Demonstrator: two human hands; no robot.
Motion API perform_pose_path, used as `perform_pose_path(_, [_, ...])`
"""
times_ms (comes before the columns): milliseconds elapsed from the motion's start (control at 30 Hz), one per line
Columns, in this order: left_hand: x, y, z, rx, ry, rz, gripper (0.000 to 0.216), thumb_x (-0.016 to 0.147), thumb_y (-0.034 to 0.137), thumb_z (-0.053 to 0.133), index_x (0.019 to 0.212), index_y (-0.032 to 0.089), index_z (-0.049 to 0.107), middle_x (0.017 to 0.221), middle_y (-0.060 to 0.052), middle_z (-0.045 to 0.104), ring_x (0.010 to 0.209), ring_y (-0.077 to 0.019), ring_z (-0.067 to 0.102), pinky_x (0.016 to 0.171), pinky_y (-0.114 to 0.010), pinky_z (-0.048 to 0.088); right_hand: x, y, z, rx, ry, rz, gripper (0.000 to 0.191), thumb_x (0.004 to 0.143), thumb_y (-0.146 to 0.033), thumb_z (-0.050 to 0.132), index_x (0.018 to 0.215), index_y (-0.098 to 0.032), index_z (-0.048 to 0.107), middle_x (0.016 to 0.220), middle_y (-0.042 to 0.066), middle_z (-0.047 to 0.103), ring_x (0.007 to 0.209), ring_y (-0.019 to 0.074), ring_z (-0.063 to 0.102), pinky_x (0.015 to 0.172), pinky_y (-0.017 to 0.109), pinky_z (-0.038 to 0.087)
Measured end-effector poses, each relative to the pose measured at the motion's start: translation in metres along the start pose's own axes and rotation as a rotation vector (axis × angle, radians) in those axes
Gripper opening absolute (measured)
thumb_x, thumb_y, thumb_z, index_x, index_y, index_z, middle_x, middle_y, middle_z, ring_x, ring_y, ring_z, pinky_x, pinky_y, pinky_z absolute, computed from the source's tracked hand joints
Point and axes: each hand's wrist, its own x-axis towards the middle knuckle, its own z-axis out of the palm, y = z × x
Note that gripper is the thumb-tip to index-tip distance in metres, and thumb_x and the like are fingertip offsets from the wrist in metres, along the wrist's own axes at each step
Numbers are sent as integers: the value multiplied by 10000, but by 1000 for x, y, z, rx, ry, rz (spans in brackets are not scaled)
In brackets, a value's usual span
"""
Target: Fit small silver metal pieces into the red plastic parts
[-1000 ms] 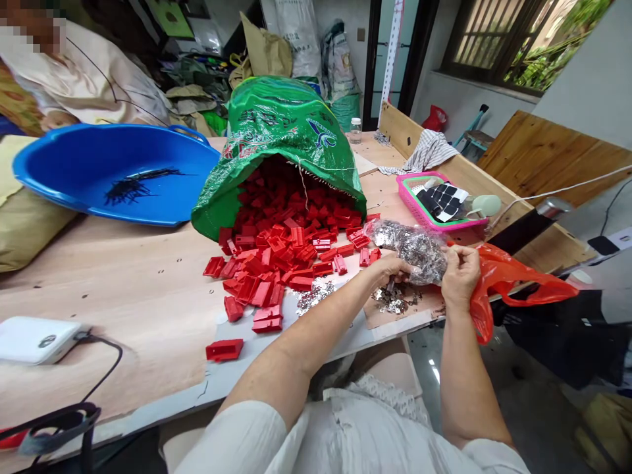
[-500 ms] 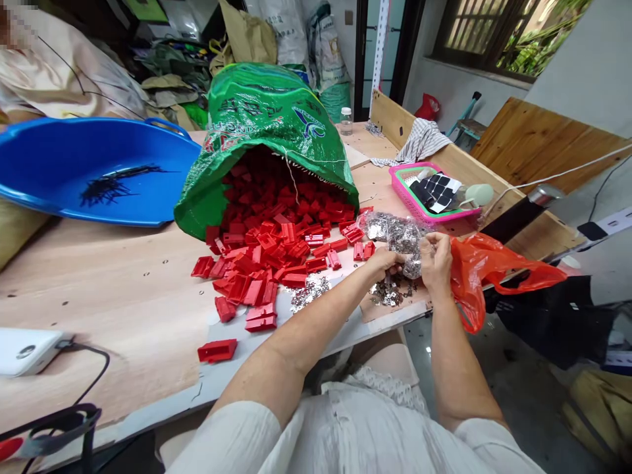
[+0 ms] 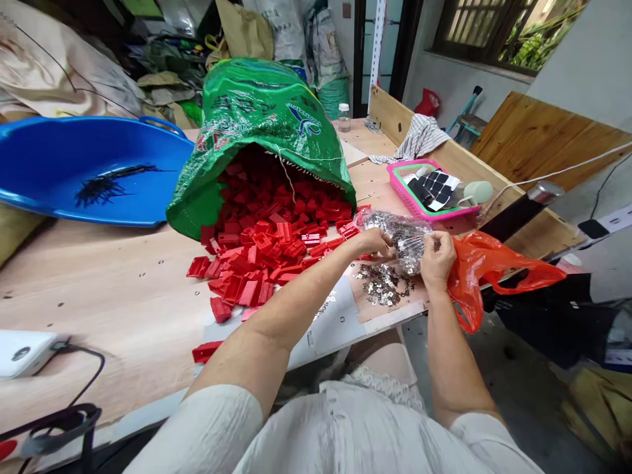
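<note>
A clear plastic bag [image 3: 409, 245] of small metal pieces lies at the right of the table, between my hands. My right hand [image 3: 437, 258] pinches the bag's right side, its plastic pulled into taut creases. Against the left side is my left hand [image 3: 379, 242], fingers curled on the plastic, the fingertips partly hidden. A loose heap of small flat metal pieces [image 3: 385, 284] lies just below the bag. Red plastic parts [image 3: 276, 240] spill from a green woven sack [image 3: 266, 99] left of my hands. My left forearm covers some red parts and other metal pieces.
A red-orange plastic bag [image 3: 486, 266] hangs over the table edge beside my right hand. Behind stands a pink basket [image 3: 419, 209] of black-and-white items. A blue basin [image 3: 59, 204] and a white device [image 3: 27, 352] with a cable are at left. A person's clothing [image 3: 69, 59] shows beyond.
My left hand has moved up and left, from the bag's lower part to its left side. More of the loose metal heap shows. My right hand keeps its grip.
</note>
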Motion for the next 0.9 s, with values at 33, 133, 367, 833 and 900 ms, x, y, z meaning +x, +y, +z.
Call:
perform_pose_path(33, [3, 1, -6, 87, 62, -3, 337, 598, 132, 818, 912, 176, 704, 870, -54, 700, 846, -207, 655, 706, -276, 518, 0, 0, 0, 7, 28, 2, 183, 902, -362, 524, 810, -204, 531, 808, 45, 598, 789, 203, 541, 777, 333, 429])
perform_pose_path(133, [8, -1, -17, 308, 266, 18, 557, 712, 154, 733, 1243, 256, 600, 1252, -100, 602, 1212, -286, 537, 975, -368, 457, 1, 0, -1, 23, 109, 17, 179, 904, -351, 529, 803, -202, 525, 804, 43, 583, 773, 197, 530, 754, 328, 431])
perform_pose_path(367, [20, -14, -20, 594, 415, 33, 650, 831, 271, 622, 1444, 243, 407, 1323, -163, 524, 1181, -310, 571, 981, -421, 464, -1, 1, 0, 44, 251, 105, 186, 899, -365, 538, 805, -206, 521, 815, 50, 571, 766, 200, 526, 743, 341, 442])
perform_pose_path(833, [-12, -37, -26, 734, 418, -51, 293, 808, 168, 566, 1046, 104, 724, 1046, -205, 719, 1033, -286, 678, 906, -354, 527, -7, 3, 33, -21, 264, -69, 237, 968, -400, 463, 835, -215, 527, 826, 92, 576, 804, 246, 534, 755, 389, 441])
perform_pose_path(900, [-17, -36, -26, 730, 421, -77, 289, 804, 174, 564, 1030, 101, 728, 1034, -207, 723, 1022, -289, 683, 898, -362, 532, -6, 3, 47, -36, 197, -156, 249, 979, -395, 440, 828, -216, 525, 810, 90, 573, 791, 247, 526, 762, 396, 433])
